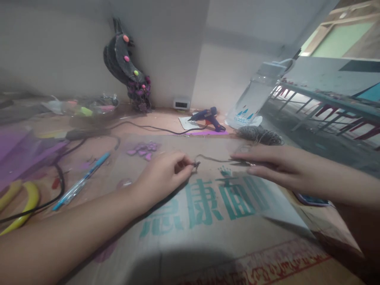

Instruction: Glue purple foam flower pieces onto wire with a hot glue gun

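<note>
My left hand is pinched shut on one end of a thin grey wire that runs across the flattened cardboard box with teal lettering. My right hand lies over the wire's other end, fingers held together and stretched along it; whether it grips the wire is hidden. A coil of the same grey wire lies just behind the right hand. Small purple cut-out petals sit on the cardboard beyond the left hand.
A blue glue gun with its black cord rests on paper at the back. A black ornament with coloured dots leans in the corner. A blue pen, yellow-handled pliers and purple sheets lie left. A white bag stands right.
</note>
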The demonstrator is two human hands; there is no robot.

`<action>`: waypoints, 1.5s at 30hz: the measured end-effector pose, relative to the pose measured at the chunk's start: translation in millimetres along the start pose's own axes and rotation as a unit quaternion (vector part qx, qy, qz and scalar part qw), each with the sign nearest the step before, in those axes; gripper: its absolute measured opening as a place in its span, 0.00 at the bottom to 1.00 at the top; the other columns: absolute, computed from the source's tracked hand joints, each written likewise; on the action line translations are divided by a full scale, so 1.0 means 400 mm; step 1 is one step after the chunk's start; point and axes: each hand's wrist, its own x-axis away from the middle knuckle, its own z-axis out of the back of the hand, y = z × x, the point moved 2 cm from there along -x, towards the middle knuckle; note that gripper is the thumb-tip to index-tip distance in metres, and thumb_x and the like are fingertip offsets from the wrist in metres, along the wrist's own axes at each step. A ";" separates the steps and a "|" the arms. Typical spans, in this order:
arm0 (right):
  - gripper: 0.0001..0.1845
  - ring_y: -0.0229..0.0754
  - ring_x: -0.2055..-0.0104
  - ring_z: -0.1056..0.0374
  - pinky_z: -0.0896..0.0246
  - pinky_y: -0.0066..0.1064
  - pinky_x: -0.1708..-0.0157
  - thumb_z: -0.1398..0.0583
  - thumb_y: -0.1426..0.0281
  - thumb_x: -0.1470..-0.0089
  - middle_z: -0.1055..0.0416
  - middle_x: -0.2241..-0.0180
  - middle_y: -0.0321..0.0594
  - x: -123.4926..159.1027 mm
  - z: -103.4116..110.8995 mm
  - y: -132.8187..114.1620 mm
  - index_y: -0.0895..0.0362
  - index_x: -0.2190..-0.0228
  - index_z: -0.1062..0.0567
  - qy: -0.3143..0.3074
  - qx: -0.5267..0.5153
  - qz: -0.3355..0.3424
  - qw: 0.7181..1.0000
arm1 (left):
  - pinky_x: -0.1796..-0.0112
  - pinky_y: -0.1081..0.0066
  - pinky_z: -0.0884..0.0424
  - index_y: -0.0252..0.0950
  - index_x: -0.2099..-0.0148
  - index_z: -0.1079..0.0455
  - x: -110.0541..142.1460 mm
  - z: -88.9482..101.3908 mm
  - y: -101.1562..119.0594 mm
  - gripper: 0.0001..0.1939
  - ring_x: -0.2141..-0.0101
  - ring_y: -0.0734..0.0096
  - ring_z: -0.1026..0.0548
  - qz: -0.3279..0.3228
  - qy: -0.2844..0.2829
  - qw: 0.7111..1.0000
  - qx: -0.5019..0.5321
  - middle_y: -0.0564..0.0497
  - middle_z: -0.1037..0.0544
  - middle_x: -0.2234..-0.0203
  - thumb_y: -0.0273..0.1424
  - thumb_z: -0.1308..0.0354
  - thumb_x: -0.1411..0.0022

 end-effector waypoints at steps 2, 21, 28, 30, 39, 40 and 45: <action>0.19 0.52 0.53 0.29 0.33 0.45 0.56 0.44 0.61 0.40 0.24 0.53 0.43 -0.013 -0.035 -0.024 0.47 0.49 0.26 0.012 -0.002 0.015 1.000 | 0.66 0.70 0.36 0.38 0.65 0.28 0.000 -0.001 0.000 0.07 0.68 0.68 0.27 -0.013 -0.004 1.000 -0.011 0.53 0.22 0.70 0.34 0.44 0.39; 0.20 0.44 0.65 0.35 0.44 0.34 0.65 0.49 0.64 0.36 0.28 0.66 0.45 -0.026 -0.194 -0.016 0.58 0.48 0.28 0.022 0.038 0.093 0.995 | 0.62 0.67 0.38 0.38 0.63 0.28 0.002 -0.006 0.003 0.07 0.65 0.66 0.27 -0.087 -0.034 0.989 -0.111 0.52 0.22 0.69 0.33 0.46 0.37; 0.19 0.44 0.65 0.35 0.46 0.34 0.66 0.48 0.65 0.36 0.29 0.67 0.45 -0.025 -0.197 -0.016 0.58 0.48 0.27 0.019 0.029 0.109 0.993 | 0.62 0.66 0.39 0.37 0.63 0.28 0.004 -0.004 0.012 0.07 0.65 0.64 0.27 -0.108 -0.038 0.986 -0.120 0.51 0.21 0.68 0.32 0.46 0.36; 0.19 0.44 0.66 0.35 0.46 0.34 0.66 0.47 0.66 0.36 0.29 0.67 0.45 -0.025 -0.197 -0.016 0.59 0.49 0.27 0.021 0.021 0.111 0.993 | 0.62 0.66 0.39 0.36 0.62 0.28 0.004 -0.004 0.012 0.07 0.65 0.64 0.27 -0.110 -0.037 0.986 -0.121 0.51 0.21 0.69 0.32 0.46 0.36; 0.17 0.42 0.67 0.35 0.43 0.32 0.66 0.47 0.67 0.36 0.28 0.69 0.44 -0.032 -0.200 -0.016 0.61 0.51 0.25 0.024 -0.020 0.124 0.992 | 0.62 0.66 0.39 0.37 0.62 0.28 0.003 -0.005 0.007 0.07 0.65 0.64 0.27 -0.114 -0.038 0.986 -0.120 0.51 0.21 0.68 0.32 0.46 0.36; 0.17 0.42 0.67 0.34 0.43 0.32 0.67 0.47 0.67 0.37 0.28 0.69 0.44 -0.032 -0.200 -0.016 0.61 0.52 0.25 0.024 -0.022 0.122 0.992 | 0.62 0.66 0.39 0.37 0.62 0.28 0.003 -0.005 0.006 0.07 0.65 0.64 0.27 -0.115 -0.036 0.986 -0.120 0.51 0.22 0.69 0.32 0.46 0.36; 0.17 0.43 0.67 0.34 0.41 0.33 0.66 0.46 0.68 0.37 0.27 0.69 0.45 -0.032 -0.201 -0.015 0.61 0.52 0.25 0.025 -0.033 0.120 0.992 | 0.62 0.65 0.39 0.37 0.62 0.28 0.006 -0.006 0.004 0.07 0.65 0.65 0.27 -0.118 -0.034 0.985 -0.118 0.52 0.22 0.69 0.33 0.46 0.36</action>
